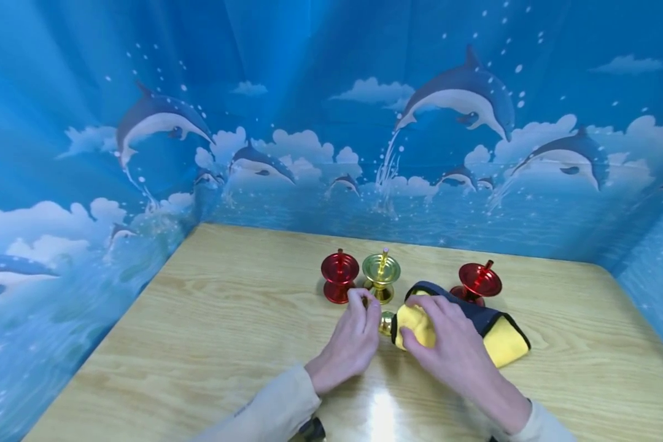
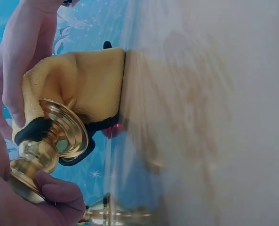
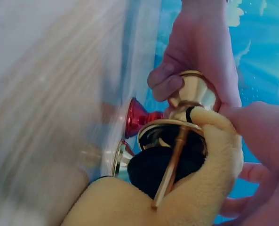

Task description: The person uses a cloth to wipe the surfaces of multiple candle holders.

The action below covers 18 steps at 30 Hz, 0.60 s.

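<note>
The left hand (image 1: 350, 337) is gripping the base of a shiny gold metal candle holder (image 2: 45, 153), its thumb and fingers closing firmly around the end nearest it. The holder is lying tipped sideways between the two hands, and its round dish is facing toward the right hand (image 1: 453, 347). That right hand is curving its fingers and thumb, partly spread, around a soft yellow cloth with a dark blue back and black edging (image 2: 90, 82), holding it around the dish and neck. In the right wrist view, a slim gold spike (image 3: 170, 167) is projecting from the dish alongside the cloth. A loose end of the cloth is trailing out beyond the right hand's outer side.

Just beyond the left hand, a glossy red metal candle holder (image 1: 339, 273) is standing upright, and a second gold metal candle holder (image 1: 382, 276) is standing beside it, on the right-hand side. Beyond the right hand, another glossy red metal candle holder (image 1: 477, 282) is standing partly hidden by the cloth. A pale wood-grain table (image 1: 226, 319) is stretching beneath both hands.
</note>
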Tool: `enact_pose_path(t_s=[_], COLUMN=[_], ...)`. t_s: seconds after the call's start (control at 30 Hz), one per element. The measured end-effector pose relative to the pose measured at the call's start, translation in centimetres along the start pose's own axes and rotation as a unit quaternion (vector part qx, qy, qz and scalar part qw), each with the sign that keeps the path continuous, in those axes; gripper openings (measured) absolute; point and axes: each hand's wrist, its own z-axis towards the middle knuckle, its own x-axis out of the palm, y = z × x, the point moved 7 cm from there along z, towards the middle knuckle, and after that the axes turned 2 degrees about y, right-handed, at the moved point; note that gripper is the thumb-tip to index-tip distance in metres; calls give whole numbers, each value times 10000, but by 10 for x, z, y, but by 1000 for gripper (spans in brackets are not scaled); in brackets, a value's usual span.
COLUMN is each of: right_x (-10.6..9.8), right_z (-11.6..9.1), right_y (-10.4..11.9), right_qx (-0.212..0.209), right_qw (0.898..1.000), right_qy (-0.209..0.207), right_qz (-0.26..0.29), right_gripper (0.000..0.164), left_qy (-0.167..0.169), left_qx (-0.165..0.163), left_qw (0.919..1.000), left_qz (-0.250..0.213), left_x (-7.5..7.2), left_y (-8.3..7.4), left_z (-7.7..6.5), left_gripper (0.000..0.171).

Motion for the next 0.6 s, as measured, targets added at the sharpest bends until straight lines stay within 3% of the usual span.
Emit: enact_pose_path(t_s=[0.1,0.23,0.3,0.37,0.47,0.53,0.6], right_x=[2,3,3,2,2,1,1], right_z=[-3,-7,-9,-10,-11,-10,-10], right_y=[4,13,17,21,22,19,15], right_qx=[-154,-483,-725,-977,-1157,-1121,-1017], right_qw=[9998,9960,9912,9855,9819,9834,9859], right_qy=[-118,-607,-863,-1081,-1251,-1266,-1270], right_qz=[-111,-450,-688,-866,-830,-656,-390], right_gripper=[38,37,35,33,34,34,34], left_qy=[34,7,78,224,444,543,664], left_qx=[-124,-290,-570,-1008,-1677,-1863,-1847], left_qw=[9999,9995,9975,9912,9749,9682,9673], left_qz=[-46,-155,-413,-823,-1395,-1581,-1603], left_x=[1,0,1,3,5,6,6], left_y=[2,4,5,8,13,13,12], left_z=[0,1,2,2,0,0,0], left_gripper=[28,29,31,36,43,43,43])
